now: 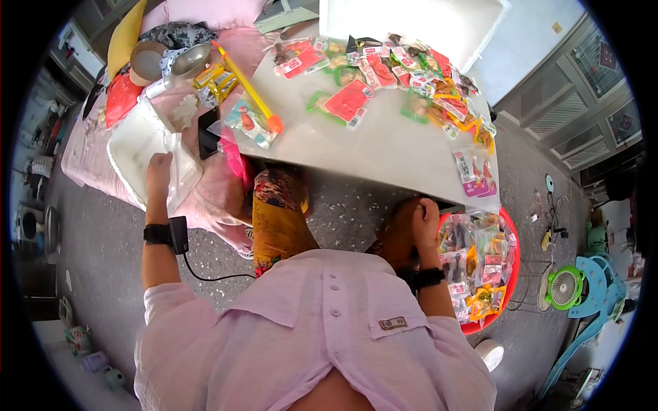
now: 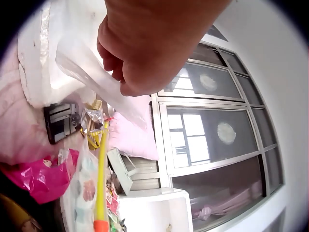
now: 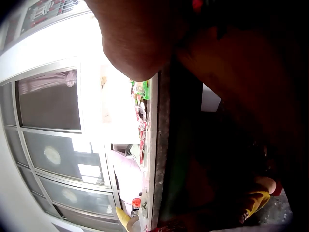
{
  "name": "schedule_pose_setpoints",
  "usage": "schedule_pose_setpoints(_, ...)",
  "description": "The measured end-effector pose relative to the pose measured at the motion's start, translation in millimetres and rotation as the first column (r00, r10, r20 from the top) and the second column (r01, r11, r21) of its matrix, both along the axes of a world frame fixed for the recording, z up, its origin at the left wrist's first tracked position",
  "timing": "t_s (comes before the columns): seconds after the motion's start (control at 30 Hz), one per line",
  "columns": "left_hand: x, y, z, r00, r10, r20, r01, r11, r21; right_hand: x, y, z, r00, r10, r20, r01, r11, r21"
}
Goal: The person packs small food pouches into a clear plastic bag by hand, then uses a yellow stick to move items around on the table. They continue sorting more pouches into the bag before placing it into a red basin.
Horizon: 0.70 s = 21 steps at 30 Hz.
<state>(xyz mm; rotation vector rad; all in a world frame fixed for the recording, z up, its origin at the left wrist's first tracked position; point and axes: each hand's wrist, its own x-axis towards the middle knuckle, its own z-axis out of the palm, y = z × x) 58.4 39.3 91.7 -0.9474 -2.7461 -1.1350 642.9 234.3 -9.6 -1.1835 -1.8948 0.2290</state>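
My left hand (image 1: 158, 179) is over the white foam box (image 1: 129, 145) on the pink-covered bed. Its fingers are curled, and in the left wrist view they pinch a sheet of thin clear plastic (image 2: 89, 72) that hangs down beside the box. My right hand (image 1: 425, 220) rests by my right knee, loosely curled, between the table's front edge and a red tub (image 1: 513, 264). Nothing shows in it. Packed in the tub are many small snack packets (image 1: 473, 264). In the right wrist view that hand is dark and its fingers are mostly hidden.
A white table (image 1: 295, 130) holds a pile of colourful snack packets (image 1: 384, 68) and a large white foam box (image 1: 411, 27). On the bed lie a phone (image 1: 208, 133), metal bowl (image 1: 190, 61) and yellow tube (image 1: 243, 82). A green fan (image 1: 566, 288) stands right.
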Motion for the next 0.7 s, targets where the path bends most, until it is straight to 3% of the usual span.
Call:
schedule_pose_setpoints(0.07,37,16,19,0.972,-0.135,0.194,0.105,0.982,0.158,-9,-3,7,0.997,0.004,-0.076,-0.008,0.998,-0.058)
schedule_pose_setpoints(0.2,114,52,29,0.840,-0.421,0.343,0.252,0.861,0.441,-46,-5,42,0.947,0.139,-0.288,-0.234,0.916,-0.327)
schedule_pose_setpoints(0.3,177,85,22,0.781,-0.531,0.328,0.315,0.790,0.526,-93,-11,71,0.804,0.287,-0.521,-0.518,0.768,-0.377)
schedule_pose_setpoints(0.37,215,104,16,0.761,-0.576,0.299,0.372,0.764,0.527,-121,-10,77,0.777,0.393,-0.493,-0.600,0.701,-0.387)
schedule_pose_setpoints(0.43,243,120,8,0.735,-0.623,0.266,0.441,0.738,0.511,-147,-20,97,0.652,0.310,-0.693,-0.738,0.468,-0.485)
schedule_pose_setpoints(0.53,276,135,2,0.735,-0.613,0.288,0.478,0.771,0.422,-167,-22,102,0.577,0.208,-0.790,-0.803,0.320,-0.502)
schedule_pose_setpoints(0.6,285,142,-3,0.657,-0.629,0.415,0.450,0.769,0.454,-168,-18,101,0.580,0.162,-0.799,-0.795,0.325,-0.512)
schedule_pose_setpoints(0.67,287,144,0,0.499,-0.621,0.604,0.361,0.783,0.507,-164,-11,87,0.521,0.075,-0.850,-0.827,0.293,-0.480)
schedule_pose_setpoints(0.7,288,143,1,0.402,-0.608,0.685,0.313,0.794,0.521,-162,-9,87,0.534,0.104,-0.839,-0.820,0.304,-0.485)
